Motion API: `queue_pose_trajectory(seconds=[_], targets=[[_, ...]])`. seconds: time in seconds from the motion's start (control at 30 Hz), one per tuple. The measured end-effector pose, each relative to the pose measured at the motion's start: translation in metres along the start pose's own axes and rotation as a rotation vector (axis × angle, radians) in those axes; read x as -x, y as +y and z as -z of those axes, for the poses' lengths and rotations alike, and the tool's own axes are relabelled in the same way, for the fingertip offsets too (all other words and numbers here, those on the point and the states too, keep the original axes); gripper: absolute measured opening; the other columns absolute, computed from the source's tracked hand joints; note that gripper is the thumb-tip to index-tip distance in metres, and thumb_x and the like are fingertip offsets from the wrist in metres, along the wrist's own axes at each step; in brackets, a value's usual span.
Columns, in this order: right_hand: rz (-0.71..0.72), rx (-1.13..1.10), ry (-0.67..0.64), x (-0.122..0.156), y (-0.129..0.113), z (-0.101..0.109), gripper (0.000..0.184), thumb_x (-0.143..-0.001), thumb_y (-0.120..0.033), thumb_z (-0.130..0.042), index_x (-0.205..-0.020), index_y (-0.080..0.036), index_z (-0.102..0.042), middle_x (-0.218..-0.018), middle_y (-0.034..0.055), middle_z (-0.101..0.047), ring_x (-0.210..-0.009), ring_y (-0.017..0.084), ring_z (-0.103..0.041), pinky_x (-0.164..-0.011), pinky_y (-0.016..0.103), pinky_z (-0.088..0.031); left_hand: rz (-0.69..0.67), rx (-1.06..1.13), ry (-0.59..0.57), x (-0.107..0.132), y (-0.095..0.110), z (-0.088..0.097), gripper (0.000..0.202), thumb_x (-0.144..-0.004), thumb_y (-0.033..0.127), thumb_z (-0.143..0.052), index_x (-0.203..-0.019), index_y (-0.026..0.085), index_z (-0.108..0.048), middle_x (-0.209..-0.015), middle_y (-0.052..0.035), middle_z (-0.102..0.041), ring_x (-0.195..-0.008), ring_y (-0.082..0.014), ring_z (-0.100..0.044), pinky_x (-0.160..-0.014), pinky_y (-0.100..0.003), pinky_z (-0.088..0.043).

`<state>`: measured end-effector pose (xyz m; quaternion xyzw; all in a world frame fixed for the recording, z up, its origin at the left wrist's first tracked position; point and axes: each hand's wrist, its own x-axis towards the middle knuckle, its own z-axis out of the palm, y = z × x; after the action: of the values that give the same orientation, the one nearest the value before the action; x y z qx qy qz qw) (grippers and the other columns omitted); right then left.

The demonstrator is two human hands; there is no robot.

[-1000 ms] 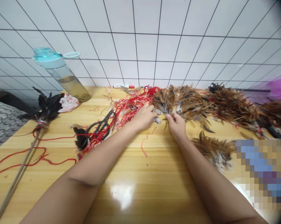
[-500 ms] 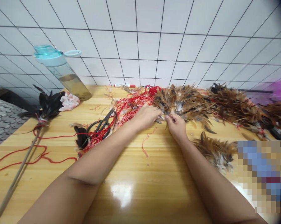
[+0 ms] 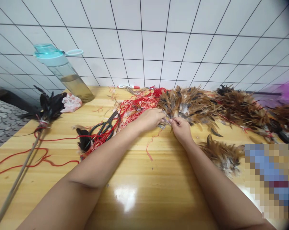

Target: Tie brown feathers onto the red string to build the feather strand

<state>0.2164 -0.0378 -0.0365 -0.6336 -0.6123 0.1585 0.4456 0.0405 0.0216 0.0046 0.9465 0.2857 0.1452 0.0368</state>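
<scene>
At the front edge of a brown feather pile [image 3: 190, 102], my two hands work close together. My left hand [image 3: 152, 118] has its fingers bent down and pressed together over small grey-white feathers [image 3: 161, 125]; what lies between its fingertips is hidden. Just to the right, my right hand [image 3: 181, 129] is closed, thumb and forefinger pinching the pale end of a feather. A tangle of red string [image 3: 137, 110] lies behind and left of my left hand. Below the hands, a loose red thread [image 3: 148, 151] rests on the wooden table [image 3: 159, 195].
Black scissors [image 3: 103, 126] lie among the red string. A stick [image 3: 22, 172] with black feathers [image 3: 52, 107] tied at its end is at left, near a water bottle [image 3: 74, 83]. More feather bundles [image 3: 245, 110] lie at right, with a smaller bunch [image 3: 222, 153] nearer me.
Both hands stay at the pile's edge with only slight finger movement. The rest of the table looks the same, apart from a small shift of the view.
</scene>
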Motion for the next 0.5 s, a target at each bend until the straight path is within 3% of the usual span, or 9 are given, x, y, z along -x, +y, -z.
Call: queue_pose_trajectory(seconds=[0.2, 0.5], targets=[[-0.07, -0.026, 0.049, 0.0006, -0.0009, 0.0016, 0.028, -0.078, -0.042, -0.051, -0.062, -0.02, -0.058, -0.054, -0.0017, -0.047, -0.056, 0.014, -0.041, -0.057, 0.027, -0.032, 0.041, -0.064, 0.071, 0.0041, -0.0083, -0.0014, 0.029, -0.081, 0.024, -0.062, -0.109, 0.021, -0.067, -0.104, -0.0082, -0.06, -0.099, -0.0239, -0.047, -0.088, -0.038, -0.042], [-0.066, -0.025, 0.07, -0.0001, 0.0002, 0.0013, 0.029, -0.078, -0.043, -0.05, -0.06, -0.02, -0.056, -0.053, -0.0022, -0.044, -0.058, 0.015, -0.041, -0.059, 0.027, -0.033, 0.017, -0.037, 0.081, 0.0029, -0.0037, -0.006, 0.02, -0.088, 0.025, -0.052, -0.09, 0.019, -0.071, -0.092, -0.008, -0.061, -0.093, -0.0218, -0.047, -0.085, -0.037, -0.04]])
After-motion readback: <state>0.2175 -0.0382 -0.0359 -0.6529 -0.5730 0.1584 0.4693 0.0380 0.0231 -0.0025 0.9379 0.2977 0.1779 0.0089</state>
